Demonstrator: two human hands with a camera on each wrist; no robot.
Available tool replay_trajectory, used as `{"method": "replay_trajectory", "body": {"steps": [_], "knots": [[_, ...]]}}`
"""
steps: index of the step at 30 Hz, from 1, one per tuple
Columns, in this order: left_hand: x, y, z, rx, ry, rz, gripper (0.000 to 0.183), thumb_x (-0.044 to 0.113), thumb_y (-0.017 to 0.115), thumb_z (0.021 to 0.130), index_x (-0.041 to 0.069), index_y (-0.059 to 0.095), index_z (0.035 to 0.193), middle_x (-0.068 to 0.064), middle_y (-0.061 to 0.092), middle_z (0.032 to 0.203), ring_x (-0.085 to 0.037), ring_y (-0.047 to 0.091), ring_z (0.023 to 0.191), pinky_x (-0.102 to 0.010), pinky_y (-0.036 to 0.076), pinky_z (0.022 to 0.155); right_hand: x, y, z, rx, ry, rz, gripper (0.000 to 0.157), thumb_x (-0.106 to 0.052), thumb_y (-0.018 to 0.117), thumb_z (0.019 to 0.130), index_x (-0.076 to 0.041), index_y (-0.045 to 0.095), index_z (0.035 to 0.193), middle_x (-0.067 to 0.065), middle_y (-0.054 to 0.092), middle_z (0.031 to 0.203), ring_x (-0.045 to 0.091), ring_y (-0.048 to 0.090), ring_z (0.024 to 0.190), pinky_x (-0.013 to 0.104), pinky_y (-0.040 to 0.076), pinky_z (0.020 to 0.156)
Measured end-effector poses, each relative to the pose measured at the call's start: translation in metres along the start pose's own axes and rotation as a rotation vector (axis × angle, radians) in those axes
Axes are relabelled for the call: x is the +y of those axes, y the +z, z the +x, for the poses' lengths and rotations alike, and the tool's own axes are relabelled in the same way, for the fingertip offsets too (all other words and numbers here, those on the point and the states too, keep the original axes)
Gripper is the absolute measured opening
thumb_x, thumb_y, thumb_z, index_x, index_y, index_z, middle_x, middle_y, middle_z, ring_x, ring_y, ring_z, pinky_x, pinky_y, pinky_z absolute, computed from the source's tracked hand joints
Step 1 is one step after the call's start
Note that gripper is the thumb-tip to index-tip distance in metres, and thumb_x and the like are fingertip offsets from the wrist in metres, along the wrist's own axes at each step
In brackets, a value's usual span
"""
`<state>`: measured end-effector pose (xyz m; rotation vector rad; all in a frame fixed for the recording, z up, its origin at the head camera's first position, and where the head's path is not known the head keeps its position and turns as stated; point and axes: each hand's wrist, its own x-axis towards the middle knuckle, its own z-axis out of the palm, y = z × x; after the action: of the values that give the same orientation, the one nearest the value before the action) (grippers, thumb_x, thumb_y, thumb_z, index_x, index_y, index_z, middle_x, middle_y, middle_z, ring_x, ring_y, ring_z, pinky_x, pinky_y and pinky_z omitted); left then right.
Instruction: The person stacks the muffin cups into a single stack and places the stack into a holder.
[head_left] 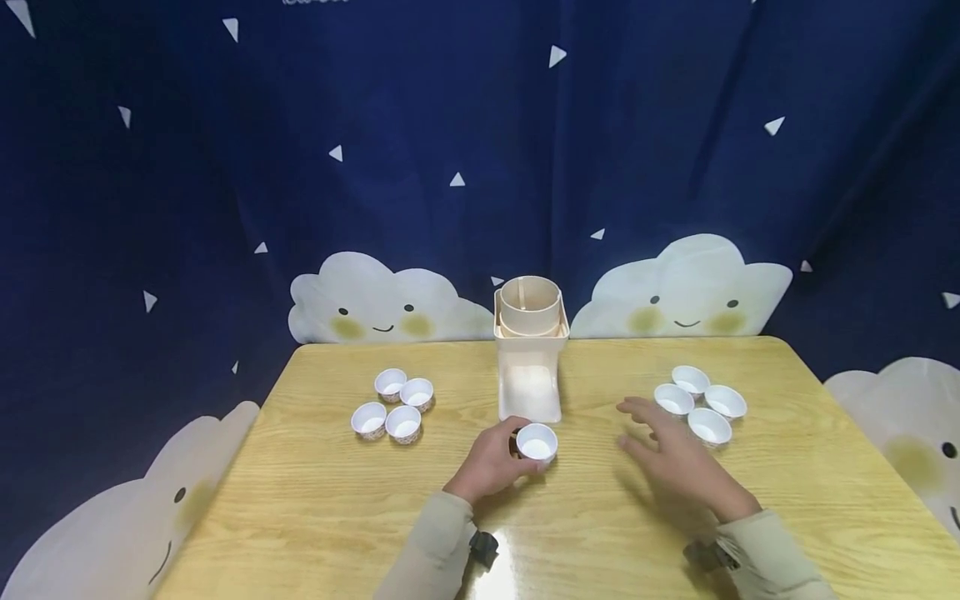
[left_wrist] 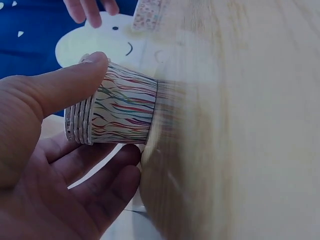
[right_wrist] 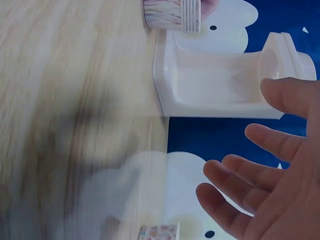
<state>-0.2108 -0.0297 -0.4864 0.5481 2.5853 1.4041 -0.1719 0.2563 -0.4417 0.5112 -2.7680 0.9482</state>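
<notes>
My left hand [head_left: 491, 460] grips a short stack of paper cups [head_left: 537, 442] upright, in front of the cream-coloured stand. Several rims are nested together at the stack's top, and wavy coloured lines cover its side, as the left wrist view shows. The thumb [left_wrist: 75, 82] lies along the rims, with the other fingers on the far side. To the right, my right hand [head_left: 678, 460] hovers over the table with fingers spread and nothing in them. It is nearest the right-hand group of white-lined paper cups [head_left: 709, 427], overlapping it in the head view.
The cream-coloured stand [head_left: 529, 358] has a round tube on top and an open tray below, at the table's back middle. Another group of paper cups [head_left: 403, 423] stands on the left of the wooden table [head_left: 300, 500]. A dark blue curtain [head_left: 450, 108] hangs behind.
</notes>
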Motion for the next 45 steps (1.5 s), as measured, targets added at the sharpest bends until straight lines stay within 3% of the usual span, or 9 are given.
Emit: {"method": "replay_trajectory", "body": {"steps": [8,12,18,25,30,34,39,43,45], "knots": [[0.001,0.0,-0.002,-0.007,-0.005,-0.001,0.054,0.023,0.086,0.075,0.013,0.062,0.123,-0.003,0.069,0.105,-0.01,0.062,0.089,-0.023,0.049,0.078,0.016,-0.017,-0.009,0.11,-0.034,-0.051,0.044,-0.014,0.069,0.091,0.002,0.056,0.131,0.021,0.062,0.129,0.038,0.064,0.109,0.048,0.055,0.079],[0.002,-0.001,-0.003,-0.004,-0.005,0.001,0.054,0.022,0.086,0.075,0.013,0.062,0.122,-0.003,0.069,0.104,-0.011,0.061,0.089,-0.024,0.049,0.077,0.029,-0.029,-0.014,0.168,-0.065,-0.099,0.044,-0.01,0.073,0.087,0.002,0.059,0.127,0.02,0.065,0.123,0.03,0.065,0.101,0.04,0.056,0.072],[0.004,-0.001,0.001,-0.012,-0.012,0.018,0.054,0.024,0.087,0.075,0.013,0.062,0.122,-0.003,0.07,0.104,-0.011,0.062,0.09,-0.024,0.049,0.078,0.052,-0.05,-0.025,0.205,-0.002,-0.182,0.046,-0.013,0.077,0.083,0.001,0.06,0.124,0.024,0.063,0.123,0.042,0.062,0.105,0.045,0.052,0.075],[0.004,0.0,0.002,-0.022,-0.019,0.026,0.054,0.024,0.086,0.075,0.013,0.062,0.123,-0.003,0.07,0.105,-0.011,0.061,0.09,-0.025,0.049,0.079,0.071,-0.061,-0.034,0.158,0.174,-0.23,0.053,-0.019,0.076,0.084,0.007,0.057,0.126,0.036,0.055,0.124,0.053,0.051,0.114,0.064,0.043,0.087],[0.003,-0.001,0.002,-0.015,-0.021,0.045,0.055,0.025,0.087,0.075,0.014,0.063,0.123,-0.003,0.07,0.104,-0.01,0.06,0.088,-0.024,0.048,0.078,0.076,-0.064,-0.036,0.071,0.36,-0.266,0.067,-0.039,0.07,0.09,0.01,0.051,0.131,0.042,0.051,0.126,0.055,0.05,0.111,0.064,0.045,0.083],[0.003,-0.002,0.0,-0.013,-0.013,0.047,0.055,0.024,0.087,0.075,0.013,0.063,0.123,-0.003,0.07,0.104,-0.01,0.059,0.087,-0.023,0.048,0.078,0.079,-0.063,-0.034,0.007,0.43,-0.271,0.081,-0.054,0.068,0.088,0.011,0.049,0.133,0.042,0.051,0.127,0.058,0.05,0.113,0.064,0.046,0.081],[0.003,-0.001,0.0,-0.014,-0.015,0.043,0.055,0.025,0.087,0.075,0.013,0.063,0.123,-0.003,0.07,0.105,-0.01,0.06,0.09,-0.024,0.048,0.08,0.083,-0.058,-0.032,-0.021,0.453,-0.28,0.088,-0.062,0.07,0.082,0.011,0.052,0.128,0.036,0.059,0.118,0.05,0.058,0.101,0.052,0.05,0.069],[0.002,0.0,0.001,-0.008,-0.018,0.05,0.056,0.027,0.087,0.074,0.014,0.064,0.124,-0.002,0.07,0.106,-0.011,0.059,0.092,-0.025,0.047,0.082,0.085,-0.054,-0.029,-0.007,0.447,-0.273,0.075,-0.06,0.072,0.081,0.006,0.059,0.114,0.02,0.064,0.094,0.031,0.058,0.081,0.035,0.042,0.057],[0.002,-0.001,0.002,-0.004,-0.013,0.057,0.056,0.027,0.087,0.074,0.014,0.064,0.124,-0.002,0.07,0.106,-0.011,0.059,0.092,-0.025,0.047,0.082,0.085,-0.053,-0.028,0.0,0.446,-0.266,0.073,-0.059,0.072,0.081,0.005,0.06,0.112,0.017,0.065,0.09,0.028,0.059,0.079,0.033,0.04,0.056]]}}
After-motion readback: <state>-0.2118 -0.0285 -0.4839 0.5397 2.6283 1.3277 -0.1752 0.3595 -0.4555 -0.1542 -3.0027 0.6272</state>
